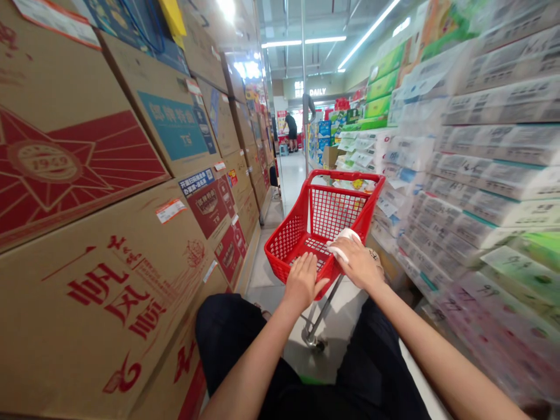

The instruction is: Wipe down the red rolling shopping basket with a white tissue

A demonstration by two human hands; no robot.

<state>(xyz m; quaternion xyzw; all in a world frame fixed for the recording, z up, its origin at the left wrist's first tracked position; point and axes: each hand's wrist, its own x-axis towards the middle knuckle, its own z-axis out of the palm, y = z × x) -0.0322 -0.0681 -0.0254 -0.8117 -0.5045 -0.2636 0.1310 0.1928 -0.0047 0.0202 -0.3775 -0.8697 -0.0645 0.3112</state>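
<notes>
A red plastic basket cart with mesh sides stands between my knees, on a grey metal leg with a small caster. My left hand rests on the cart's near rim, its fingers stretched out and holding nothing. At the near right corner of the basket, my right hand has its fingers over a folded white cloth and presses it against the red rim. Inside the basket only the red mesh floor shows.
Stacked cardboard boxes form a wall on the left. Piles of plastic-wrapped packs line the right side. A glass door with a dark handle stands beyond the cart. Farther back, a person in dark clothes bends near a blue stool.
</notes>
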